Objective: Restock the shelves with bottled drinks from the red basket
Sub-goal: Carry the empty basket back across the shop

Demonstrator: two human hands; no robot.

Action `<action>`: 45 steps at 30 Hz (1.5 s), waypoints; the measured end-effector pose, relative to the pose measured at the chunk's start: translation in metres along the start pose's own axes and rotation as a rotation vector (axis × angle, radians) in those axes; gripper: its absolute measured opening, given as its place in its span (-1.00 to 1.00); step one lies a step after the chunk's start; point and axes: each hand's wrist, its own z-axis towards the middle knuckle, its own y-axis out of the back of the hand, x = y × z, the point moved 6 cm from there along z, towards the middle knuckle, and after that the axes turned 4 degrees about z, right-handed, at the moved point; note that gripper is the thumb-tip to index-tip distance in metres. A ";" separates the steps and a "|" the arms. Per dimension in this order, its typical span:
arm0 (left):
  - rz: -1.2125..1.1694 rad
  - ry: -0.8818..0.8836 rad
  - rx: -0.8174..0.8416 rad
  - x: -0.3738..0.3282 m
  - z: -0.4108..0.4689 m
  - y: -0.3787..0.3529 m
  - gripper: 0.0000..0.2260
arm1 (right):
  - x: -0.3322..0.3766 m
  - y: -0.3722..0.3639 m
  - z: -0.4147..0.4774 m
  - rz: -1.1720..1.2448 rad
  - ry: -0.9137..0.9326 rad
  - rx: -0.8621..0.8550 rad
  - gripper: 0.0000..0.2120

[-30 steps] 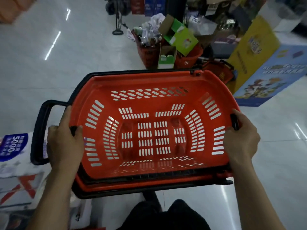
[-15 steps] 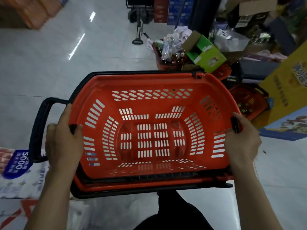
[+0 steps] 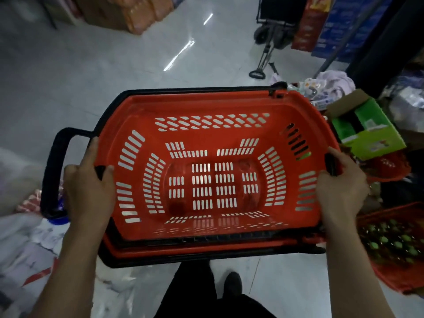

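A: Over the aisle floor (image 3: 114,72), the empty red basket (image 3: 206,104) is being held, side rims being gripped by left hand (image 3: 89,191) and right hand (image 3: 339,189).
B: More bottles (image 3: 387,239) are being kept in another basket (image 3: 385,212); restocking likely unfinished.

Glossy pale tile floor (image 3: 96,65) with streaked light glare (image 3: 181,55); stacked cartons (image 3: 128,12) far left.

Bare at left hand (image 3: 89,193) and right hand (image 3: 339,191) and up both forearms (image 3: 68,260); clad in black trousers (image 3: 195,292); shod in a dark shoe (image 3: 232,283).
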 end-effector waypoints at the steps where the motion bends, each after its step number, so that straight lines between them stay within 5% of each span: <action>1: -0.001 0.018 -0.006 -0.001 0.012 -0.004 -0.47 | 0.010 -0.014 0.010 -0.008 0.005 0.014 -0.48; 12: -0.042 0.127 -0.018 -0.031 0.186 -0.052 -0.46 | 0.128 -0.170 0.129 -0.019 0.112 0.105 -0.51; 28: -0.088 -0.064 -0.031 -0.194 0.453 -0.138 -0.45 | 0.239 -0.286 0.321 0.081 0.120 -0.101 -0.51; 45: -0.022 -0.031 -0.086 -0.332 0.723 -0.224 -0.46 | 0.383 -0.498 0.560 0.155 0.102 0.008 -0.54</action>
